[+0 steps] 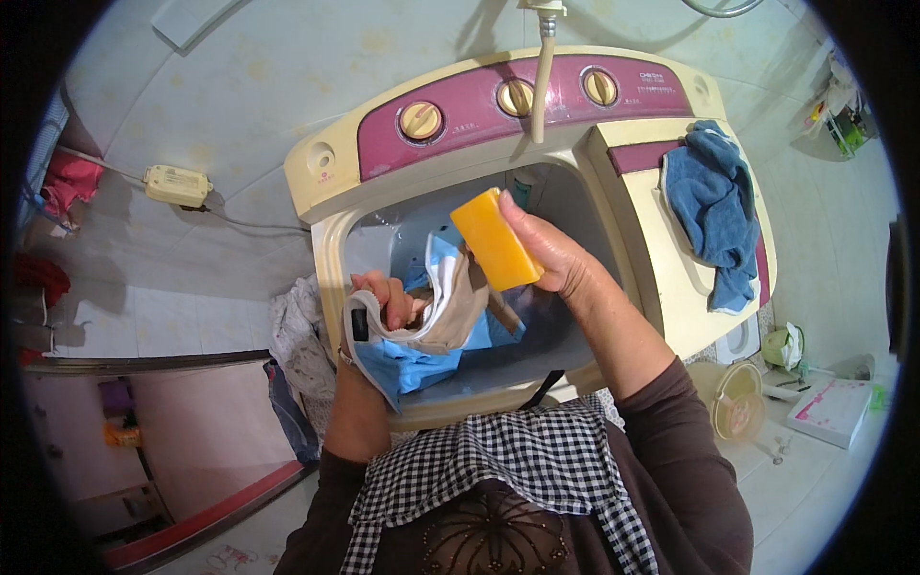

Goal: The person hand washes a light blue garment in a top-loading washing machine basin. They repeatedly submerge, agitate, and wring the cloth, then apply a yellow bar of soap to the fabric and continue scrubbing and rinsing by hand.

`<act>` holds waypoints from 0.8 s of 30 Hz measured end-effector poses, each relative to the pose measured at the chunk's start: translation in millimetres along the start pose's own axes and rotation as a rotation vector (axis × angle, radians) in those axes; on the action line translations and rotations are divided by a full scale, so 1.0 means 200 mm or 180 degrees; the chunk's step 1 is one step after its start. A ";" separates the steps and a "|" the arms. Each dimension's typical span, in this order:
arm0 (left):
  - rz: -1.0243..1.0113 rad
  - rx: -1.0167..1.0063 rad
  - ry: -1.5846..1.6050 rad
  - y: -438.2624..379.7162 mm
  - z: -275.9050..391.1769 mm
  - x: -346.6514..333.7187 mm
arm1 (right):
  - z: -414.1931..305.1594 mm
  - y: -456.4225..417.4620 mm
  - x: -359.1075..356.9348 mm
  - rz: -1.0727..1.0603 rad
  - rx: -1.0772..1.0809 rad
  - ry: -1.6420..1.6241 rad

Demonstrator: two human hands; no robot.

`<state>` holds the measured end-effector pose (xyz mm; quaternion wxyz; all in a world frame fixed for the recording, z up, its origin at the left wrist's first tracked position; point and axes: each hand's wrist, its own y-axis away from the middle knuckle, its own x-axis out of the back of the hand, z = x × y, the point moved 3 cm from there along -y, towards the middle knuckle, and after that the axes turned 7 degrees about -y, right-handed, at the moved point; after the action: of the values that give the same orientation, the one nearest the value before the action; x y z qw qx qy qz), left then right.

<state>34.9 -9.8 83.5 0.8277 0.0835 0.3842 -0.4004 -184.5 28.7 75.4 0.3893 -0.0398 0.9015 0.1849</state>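
Observation:
My right hand (544,248) grips a yellow bar of laundry soap (496,241) above the open wash tub (546,345) of a twin-tub washing machine. In my left hand (388,295) is a bunched blue, beige and white cloth item (453,305) with pale edging and a small black patch. The cloth partly covers my left fingers. Its lower blue part hangs over the front left of the tub. A corner of the soap is close to the beige fabric; whether they touch I cannot tell.
A beige hose (544,93) hangs over the tub's back edge. The purple control panel (467,108) carries several knobs. A blue towel (711,208) lies on the right-hand lid (647,215). A whitish cloth (302,338) is at the machine's left, below a cabled box (176,185). Buckets (737,402) stand at right.

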 end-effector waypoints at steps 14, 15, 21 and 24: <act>0.0217 0.1142 -0.0449 0.02 -0.18 0.03 | 0.11 0.20 -0.12 0.0023 -0.1178 -0.0684; 0.0414 0.1332 -0.0825 0.03 -0.19 0.02 | 0.12 0.22 -0.11 0.0067 -0.1224 -0.0519; 0.0313 0.1538 -0.1103 0.07 -0.24 0.00 | 0.22 0.29 -0.04 0.0098 -0.1605 -0.0481; 0.0075 0.1545 -0.1250 0.07 -0.25 0.00 | 0.25 0.31 -0.05 0.0074 -0.1511 -0.0490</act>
<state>16.7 22.0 46.1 0.8466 0.2043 0.1091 -0.4792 -155.5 103.7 69.5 0.4345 -0.1057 0.8008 0.3984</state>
